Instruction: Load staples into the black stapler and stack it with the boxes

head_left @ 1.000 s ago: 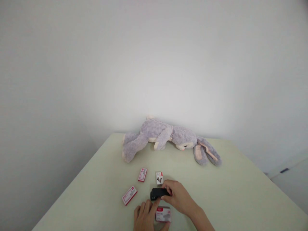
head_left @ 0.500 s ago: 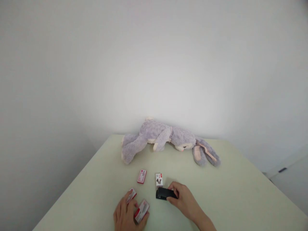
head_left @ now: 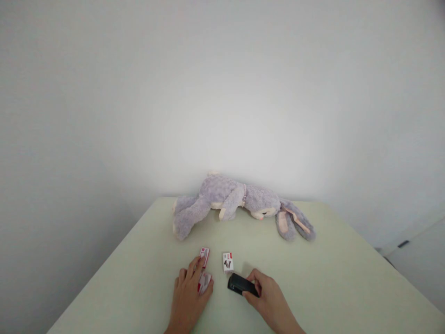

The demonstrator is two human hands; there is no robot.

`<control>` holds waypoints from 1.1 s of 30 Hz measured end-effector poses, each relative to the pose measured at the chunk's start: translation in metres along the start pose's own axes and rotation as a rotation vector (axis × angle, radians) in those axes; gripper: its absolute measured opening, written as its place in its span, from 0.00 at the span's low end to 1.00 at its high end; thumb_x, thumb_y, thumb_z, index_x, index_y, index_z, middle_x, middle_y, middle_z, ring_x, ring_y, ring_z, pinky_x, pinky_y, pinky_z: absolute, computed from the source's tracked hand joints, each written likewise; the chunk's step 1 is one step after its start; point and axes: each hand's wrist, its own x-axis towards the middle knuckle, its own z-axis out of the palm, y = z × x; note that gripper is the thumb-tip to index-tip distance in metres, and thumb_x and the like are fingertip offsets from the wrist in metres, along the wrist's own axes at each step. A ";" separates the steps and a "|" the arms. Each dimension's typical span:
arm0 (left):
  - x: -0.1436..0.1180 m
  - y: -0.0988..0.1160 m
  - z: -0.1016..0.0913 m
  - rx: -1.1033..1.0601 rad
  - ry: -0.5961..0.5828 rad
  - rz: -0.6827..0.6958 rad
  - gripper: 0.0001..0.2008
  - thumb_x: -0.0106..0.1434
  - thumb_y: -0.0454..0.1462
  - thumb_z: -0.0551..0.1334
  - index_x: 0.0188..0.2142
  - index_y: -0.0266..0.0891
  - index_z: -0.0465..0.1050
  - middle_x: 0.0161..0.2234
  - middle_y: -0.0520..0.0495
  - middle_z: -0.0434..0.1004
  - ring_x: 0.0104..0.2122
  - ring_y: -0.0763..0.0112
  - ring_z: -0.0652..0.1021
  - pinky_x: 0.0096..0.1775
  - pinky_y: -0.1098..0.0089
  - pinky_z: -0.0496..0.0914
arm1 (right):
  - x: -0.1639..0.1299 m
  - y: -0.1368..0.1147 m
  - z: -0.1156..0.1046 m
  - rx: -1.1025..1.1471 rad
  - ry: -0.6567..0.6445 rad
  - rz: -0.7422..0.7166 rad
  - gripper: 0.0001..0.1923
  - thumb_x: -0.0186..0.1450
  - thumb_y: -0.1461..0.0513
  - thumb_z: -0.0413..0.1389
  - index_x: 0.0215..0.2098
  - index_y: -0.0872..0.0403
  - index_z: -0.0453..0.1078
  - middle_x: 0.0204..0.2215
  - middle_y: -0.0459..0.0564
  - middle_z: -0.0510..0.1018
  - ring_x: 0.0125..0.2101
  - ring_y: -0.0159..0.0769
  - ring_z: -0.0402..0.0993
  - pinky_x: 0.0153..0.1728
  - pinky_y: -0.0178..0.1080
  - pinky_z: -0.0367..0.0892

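My right hand [head_left: 269, 300] grips a small black stapler [head_left: 239, 284] low over the pale green table [head_left: 333, 278]. My left hand [head_left: 187, 297] lies flat on the table and holds a red-and-white staple box [head_left: 205, 282] under its thumb side. Its fingertips reach a second red-and-white box [head_left: 204, 255] just ahead. A small white box [head_left: 227, 261] with a dark picture sits between the two hands, a little farther away. A third red box seen earlier is hidden under my left hand.
A grey-lilac plush rabbit [head_left: 236, 203] lies on its side along the table's far edge against the white wall. The table's left edge [head_left: 104, 269] runs diagonally close to my left hand.
My left hand has carried a staple box from in front of me to the left and forward, covering the box that lay there. My right hand has lifted and tilted the stapler slightly to the right.
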 end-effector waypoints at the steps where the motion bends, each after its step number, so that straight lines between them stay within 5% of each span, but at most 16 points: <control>1: 0.001 0.005 0.001 0.004 0.007 -0.011 0.28 0.66 0.42 0.58 0.66 0.48 0.63 0.63 0.44 0.68 0.50 0.58 0.73 0.50 0.57 0.68 | -0.003 0.001 0.000 -0.024 0.019 0.014 0.06 0.59 0.61 0.60 0.35 0.48 0.69 0.22 0.38 0.68 0.25 0.33 0.67 0.28 0.34 0.53; 5: -0.009 0.030 0.010 -0.029 0.041 -0.029 0.24 0.65 0.43 0.60 0.60 0.44 0.68 0.60 0.43 0.70 0.52 0.57 0.73 0.51 0.57 0.69 | -0.008 0.009 0.005 -0.135 0.127 0.107 0.06 0.62 0.59 0.58 0.36 0.47 0.65 0.21 0.40 0.70 0.24 0.37 0.70 0.27 0.35 0.51; 10: -0.024 0.069 0.027 -0.027 0.086 -0.087 0.30 0.68 0.47 0.59 0.67 0.43 0.62 0.61 0.38 0.70 0.52 0.54 0.74 0.50 0.57 0.69 | 0.002 0.007 0.019 -0.119 0.244 0.157 0.06 0.66 0.56 0.56 0.36 0.47 0.62 0.22 0.43 0.73 0.25 0.39 0.72 0.27 0.36 0.52; 16: -0.015 0.089 0.040 0.100 0.107 -0.048 0.27 0.73 0.41 0.52 0.70 0.49 0.56 0.61 0.36 0.69 0.51 0.55 0.74 0.47 0.56 0.70 | 0.014 -0.007 0.034 0.027 0.204 0.120 0.08 0.64 0.56 0.59 0.35 0.48 0.63 0.22 0.42 0.73 0.24 0.37 0.72 0.26 0.35 0.54; 23: -0.026 0.066 0.043 0.119 0.101 0.013 0.25 0.72 0.42 0.54 0.67 0.52 0.63 0.60 0.38 0.70 0.52 0.54 0.74 0.48 0.55 0.71 | -0.011 -0.009 0.048 0.206 0.080 0.019 0.10 0.70 0.53 0.53 0.39 0.50 0.67 0.29 0.45 0.77 0.29 0.37 0.73 0.31 0.36 0.62; 29: -0.048 0.012 0.050 0.060 0.127 0.068 0.24 0.71 0.41 0.55 0.65 0.50 0.65 0.59 0.38 0.69 0.56 0.52 0.72 0.52 0.51 0.73 | -0.016 -0.023 0.076 0.262 0.002 -0.016 0.05 0.62 0.60 0.58 0.34 0.50 0.66 0.29 0.46 0.74 0.30 0.38 0.71 0.32 0.36 0.63; 33: -0.049 -0.026 0.036 0.029 0.122 0.062 0.24 0.72 0.40 0.52 0.65 0.47 0.64 0.59 0.37 0.67 0.57 0.54 0.72 0.54 0.51 0.73 | -0.005 -0.043 0.098 0.389 -0.060 -0.044 0.09 0.58 0.65 0.59 0.39 0.51 0.70 0.34 0.47 0.77 0.34 0.39 0.73 0.35 0.37 0.65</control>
